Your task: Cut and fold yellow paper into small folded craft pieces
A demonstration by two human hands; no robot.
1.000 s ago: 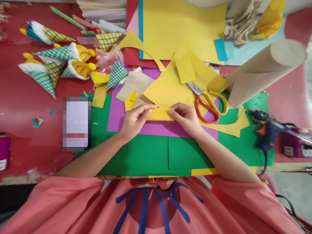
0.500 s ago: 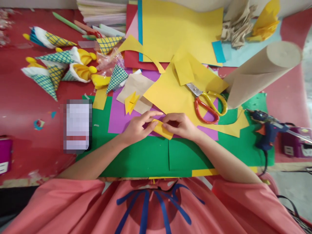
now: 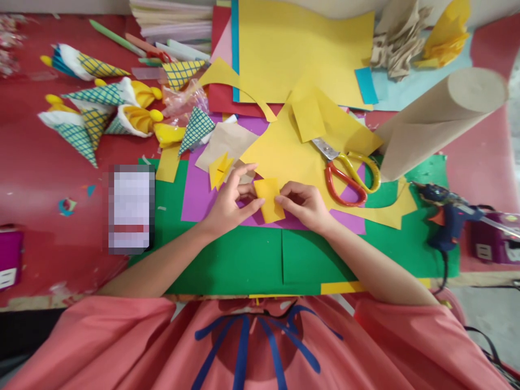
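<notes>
Now both hands pinch the yellow slip over the purple sheet, near the table's front edge: left hand on its left side, right hand opposite. Edges should meet squarely (scissors lie just right) before any crease is pressed.

Quick count: two hands, left hand and right hand, on one small yellow paper piece. One pair of scissors right of center, one glue gun at the right edge, one brown paper roll upper right, one folded yellow bit.
</notes>
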